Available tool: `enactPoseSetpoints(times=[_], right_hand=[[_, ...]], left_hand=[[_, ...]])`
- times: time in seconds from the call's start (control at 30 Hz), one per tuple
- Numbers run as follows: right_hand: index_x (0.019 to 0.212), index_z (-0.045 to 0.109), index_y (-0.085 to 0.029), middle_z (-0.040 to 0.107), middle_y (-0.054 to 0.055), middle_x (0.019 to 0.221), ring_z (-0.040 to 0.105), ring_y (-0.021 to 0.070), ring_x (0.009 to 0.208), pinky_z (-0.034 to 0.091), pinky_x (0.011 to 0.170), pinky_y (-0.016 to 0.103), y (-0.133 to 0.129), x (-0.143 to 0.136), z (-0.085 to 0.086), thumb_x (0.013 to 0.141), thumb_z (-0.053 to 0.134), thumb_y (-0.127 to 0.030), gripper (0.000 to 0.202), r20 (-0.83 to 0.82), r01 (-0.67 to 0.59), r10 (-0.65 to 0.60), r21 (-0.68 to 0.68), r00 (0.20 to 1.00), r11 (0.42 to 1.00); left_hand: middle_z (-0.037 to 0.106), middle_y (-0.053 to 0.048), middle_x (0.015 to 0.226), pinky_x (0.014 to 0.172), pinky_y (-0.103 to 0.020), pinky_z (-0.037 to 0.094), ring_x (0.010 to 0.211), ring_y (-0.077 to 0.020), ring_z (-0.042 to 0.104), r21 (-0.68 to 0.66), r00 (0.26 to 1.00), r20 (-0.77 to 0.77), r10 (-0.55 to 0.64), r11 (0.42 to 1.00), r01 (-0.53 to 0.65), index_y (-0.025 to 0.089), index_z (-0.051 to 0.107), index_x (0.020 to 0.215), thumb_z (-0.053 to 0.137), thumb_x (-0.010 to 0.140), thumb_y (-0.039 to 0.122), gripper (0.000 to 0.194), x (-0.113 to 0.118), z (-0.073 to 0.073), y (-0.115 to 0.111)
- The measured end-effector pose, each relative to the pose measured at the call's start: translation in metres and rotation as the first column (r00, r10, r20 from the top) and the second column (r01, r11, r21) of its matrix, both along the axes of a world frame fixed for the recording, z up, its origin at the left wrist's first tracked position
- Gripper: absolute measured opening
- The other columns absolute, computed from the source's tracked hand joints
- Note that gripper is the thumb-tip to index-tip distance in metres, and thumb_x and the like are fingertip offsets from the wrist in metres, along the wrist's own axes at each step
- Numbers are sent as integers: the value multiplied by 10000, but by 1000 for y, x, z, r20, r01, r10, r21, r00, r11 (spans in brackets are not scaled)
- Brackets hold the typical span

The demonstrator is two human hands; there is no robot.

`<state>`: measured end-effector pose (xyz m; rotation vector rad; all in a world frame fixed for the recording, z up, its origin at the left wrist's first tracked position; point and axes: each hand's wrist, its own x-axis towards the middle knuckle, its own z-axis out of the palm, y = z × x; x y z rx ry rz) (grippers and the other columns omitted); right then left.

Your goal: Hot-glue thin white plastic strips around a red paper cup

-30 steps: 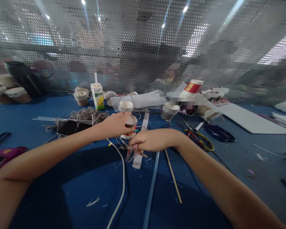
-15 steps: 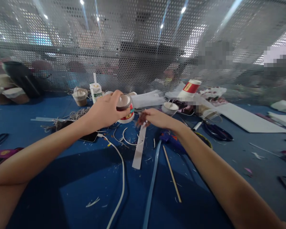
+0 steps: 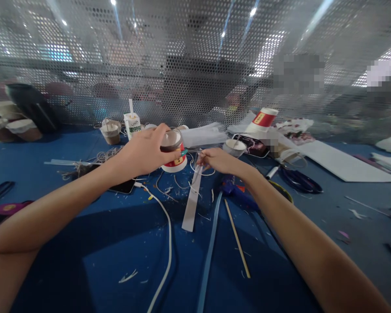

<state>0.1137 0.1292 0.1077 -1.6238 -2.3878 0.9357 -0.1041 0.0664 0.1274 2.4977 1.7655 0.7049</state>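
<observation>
A red and white paper cup [image 3: 176,164] with a dark band near its rim is gripped by my left hand [image 3: 151,150], fingers wrapped round it. Thin strands run from the cup towards my right hand [image 3: 215,160]. That hand's fingers are pinched together on a thin strand, above the far end of a white paper strip [image 3: 192,204] lying on the blue table [image 3: 117,248]. A loop of white string [image 3: 206,172] lies between the hands.
A blue glue gun [image 3: 236,191] lies beneath my right forearm, near a wooden stick [image 3: 237,239]. A white cable [image 3: 169,234] crosses the front. Scissors [image 3: 299,179], a white cup [image 3: 234,148] and a drink carton [image 3: 132,125] stand or lie farther back.
My right hand's fingers have drawn together and the white string loop has shifted up and right. My left hand still holds the cup, now slightly lower in view.
</observation>
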Motion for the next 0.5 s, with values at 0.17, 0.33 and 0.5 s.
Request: enactPoseSetpoints(times=[0.17, 0.33, 0.5], right_hand=[[549, 567, -143, 710, 66, 676, 680, 176, 628, 537, 634, 283, -24, -7, 4, 710, 526, -178, 170, 13, -190, 221, -466, 975, 864], [676, 627, -123, 725, 74, 785, 688, 173, 744, 527, 706, 282, -15, 0, -7, 783, 510, -258, 209, -38, -191, 198, -493, 979, 849], [842, 624, -132, 704, 75, 1000, 641, 143, 903, 486, 753, 225, 9, 8, -9, 881, 425, -225, 223, -79, -34, 25, -110, 997, 993]], left_hand=[[639, -118, 1044, 810, -388, 450, 969, -282, 594, -31, 999, -42, -5, 1000, 4, 171, 487, 1164, 489, 802, 576, 543, 0, -3, 3], [647, -100, 1013, 792, -372, 453, 946, -270, 601, -53, 999, -33, -21, 998, 19, 181, 510, 1147, 491, 785, 598, 553, 0, -3, 6], [649, -110, 1020, 780, -374, 455, 928, -273, 604, -67, 999, -33, -12, 998, 9, 179, 513, 1147, 476, 790, 601, 554, 2, 0, 2]])
